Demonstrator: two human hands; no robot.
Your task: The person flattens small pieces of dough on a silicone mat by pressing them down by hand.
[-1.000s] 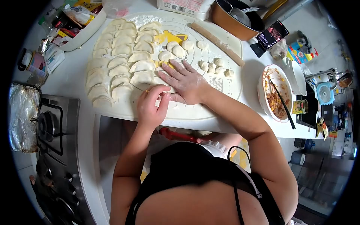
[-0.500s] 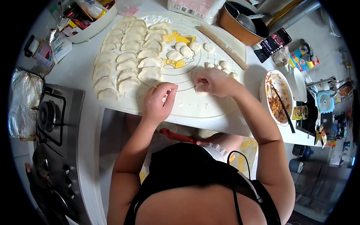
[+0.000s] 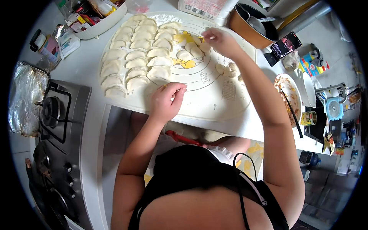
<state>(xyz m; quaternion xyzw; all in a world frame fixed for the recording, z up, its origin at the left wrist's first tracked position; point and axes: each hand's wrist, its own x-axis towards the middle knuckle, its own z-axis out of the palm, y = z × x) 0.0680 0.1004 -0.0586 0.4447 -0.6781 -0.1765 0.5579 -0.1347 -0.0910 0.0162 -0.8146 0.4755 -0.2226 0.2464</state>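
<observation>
My right hand [image 3: 219,40] is at the far side of the round dough mat [image 3: 199,103], fingers curled down beside a flat dough disc [image 3: 205,47]. What lies under its fingers is hidden. Several more pale dough discs [image 3: 184,55] overlap just left of it. My left hand [image 3: 168,102] rests near the mat's front edge, loosely curled with the thumb close to the forefinger; its inside is hidden. Left of it, folded dumplings [image 3: 159,72] lie in rows. Small dough lumps [image 3: 226,70] sit in a cluster by my right forearm.
To the right are a bowl of filling [image 3: 288,88] with chopsticks and a propped phone [image 3: 285,45]. A brown pot [image 3: 239,28] and a flour bag [image 3: 207,8] stand behind. A gas stove [image 3: 63,115] is on the left, below a white basket [image 3: 100,27] of packets.
My right hand has moved away from me, from the mat's front to its far side. No disc shows where it was pressing. The rolling pin no longer shows. My left hand stays nearly in place.
</observation>
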